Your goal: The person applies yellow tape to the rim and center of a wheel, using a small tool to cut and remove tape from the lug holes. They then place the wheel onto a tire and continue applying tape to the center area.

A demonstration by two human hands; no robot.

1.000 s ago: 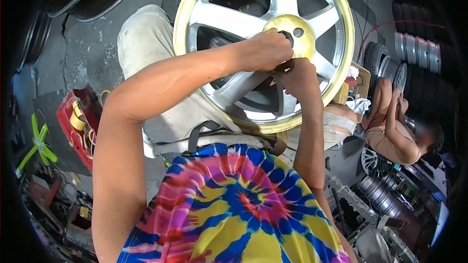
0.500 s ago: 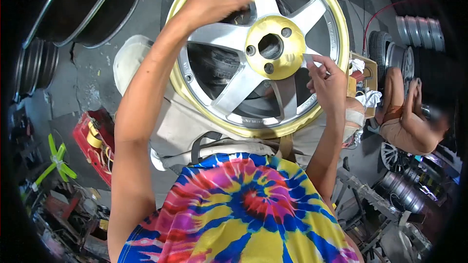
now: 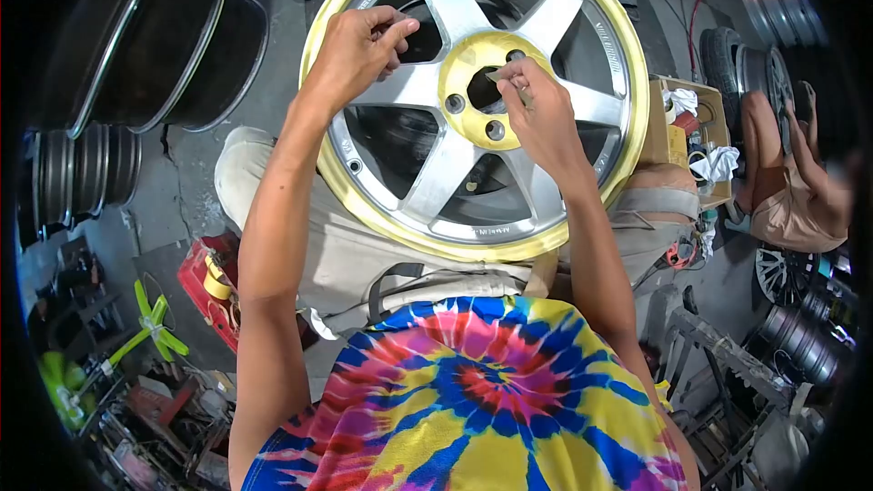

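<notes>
A silver multi-spoke alloy wheel (image 3: 436,184) lies face up in front of me, over my lap. Yellow masking tape (image 3: 627,127) runs round its rim, and more yellow tape covers the hub (image 3: 466,127), with the bolt holes and centre bore exposed. My right hand (image 3: 543,118) is over the hub's right side, pinching a small thin blade-like piece (image 3: 494,77) whose tip lies over the centre bore. My left hand (image 3: 364,50) hovers above the upper-left spokes, fingers curled and thumb near the index finger; anything between them is too small to make out.
Stacked rims (image 3: 195,45) stand at upper left. A red toolbox (image 3: 205,286) holding tape rolls sits at left, near a green fan (image 3: 155,323). A cardboard box (image 3: 714,118) with crumpled paper stands at right. Beyond it a person (image 3: 791,191) sits by more wheels.
My right hand has moved left and up from the hub's edge to the centre bore. My left hand has drawn back down and left; the yellow scrap at its fingertips no longer shows.
</notes>
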